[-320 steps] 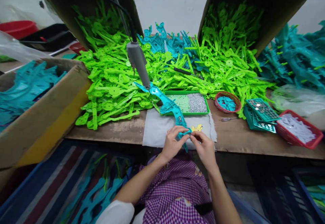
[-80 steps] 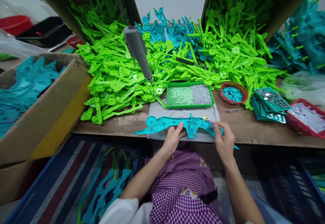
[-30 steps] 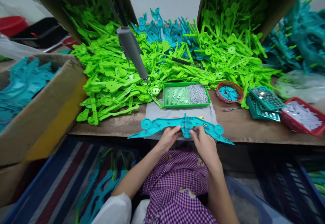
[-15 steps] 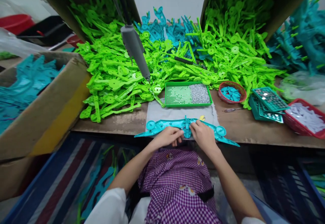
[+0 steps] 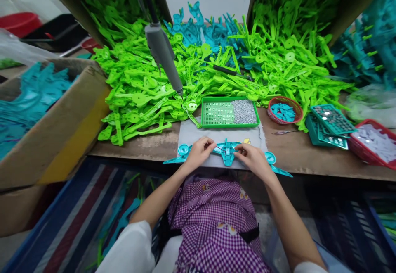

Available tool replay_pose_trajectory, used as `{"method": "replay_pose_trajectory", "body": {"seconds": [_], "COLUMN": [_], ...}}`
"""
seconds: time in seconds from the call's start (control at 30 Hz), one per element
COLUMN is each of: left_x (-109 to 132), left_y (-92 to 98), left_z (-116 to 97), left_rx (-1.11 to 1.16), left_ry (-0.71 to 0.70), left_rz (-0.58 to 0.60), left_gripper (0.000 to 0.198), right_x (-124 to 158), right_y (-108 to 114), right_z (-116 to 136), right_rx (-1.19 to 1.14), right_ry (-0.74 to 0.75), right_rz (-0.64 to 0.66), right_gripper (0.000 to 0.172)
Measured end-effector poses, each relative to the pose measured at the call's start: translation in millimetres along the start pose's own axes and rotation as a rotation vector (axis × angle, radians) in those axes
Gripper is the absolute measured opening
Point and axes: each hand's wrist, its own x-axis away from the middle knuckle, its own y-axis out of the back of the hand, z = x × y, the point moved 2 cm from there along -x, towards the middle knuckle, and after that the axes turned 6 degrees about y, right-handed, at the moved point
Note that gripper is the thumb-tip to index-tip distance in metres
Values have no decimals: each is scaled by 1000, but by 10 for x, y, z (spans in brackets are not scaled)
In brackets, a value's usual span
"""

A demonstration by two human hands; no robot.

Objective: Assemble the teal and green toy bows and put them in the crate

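A long turquoise plastic part [image 5: 227, 159] lies crosswise on a grey cloth [image 5: 247, 131] at the table's front edge, its wide wings reaching out to both sides. Over its left wing is my left hand [image 5: 199, 154], thumb and forefinger pinched together. From those fingertips a thin dark wire-like strand [image 5: 219, 148] runs toward the part's middle block. My right hand [image 5: 253, 159] bends over the right wing, its fingertips closed beside the middle block. Whatever those right fingers pinch is too small to make out.
Beyond the cloth stands a green tray [image 5: 230, 126] of small metal pieces. Lime-green plastic arms [image 5: 139, 99] are heaped behind it. An electric screwdriver [image 5: 163, 54] hangs above. To the right are a red basket [image 5: 286, 120], a small screwdriver [image 5: 284, 132] and teal trays [image 5: 332, 120].
My left hand has moved up and left from the middle block onto the left wing. My right hand has shifted slightly right and down, its fingertips now lower beside the block.
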Motion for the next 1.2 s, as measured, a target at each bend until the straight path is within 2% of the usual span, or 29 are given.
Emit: {"method": "replay_pose_trajectory", "body": {"seconds": [0.17,0.43,0.5,0.6,0.67,0.73,0.87,0.93,1.0,1.07,1.13,1.2], "left_x": [12,24,22,25,46,88,224,304,387,470,543,585], "left_y": [-19,-30,-28,19,120,304,857,1118,1301,1389,1399,1373], "left_z": [-10,-12,6,58,71,57,110,253,467,704,903,1012], "left_rx": [25,-8,22,158,200,147,-44,-43,28,129,242,324], "left_ry": [31,-26,-18,72,87,31,-31,5,68,168,281,349], "left_rz": [7,7,-3,-37,-101,-231,-607,-720,-749,-720,-678,-640], "left_gripper": [13,15,15,17,18,18,16,18,21,24,28,30], "right_x": [2,-18,-14,2,13,16,-19,-49,-54,7,154,363], "right_y": [4,40,56,77,78,72,74,98,139,181,197,138], "right_z": [77,101,99,101,118,148,182,150,98,60,60,109], "right_rx": [231,435,428,329,300,330,323,282,203,67,-11,53], "right_ry": [131,312,328,277,230,197,195,190,187,187,162,92], "right_rz": [98,246,241,178,160,165,203,209,205,140,-43,-268], "right_gripper": [24,29,29,27,25,22,26,30,31,32,32,32]}}
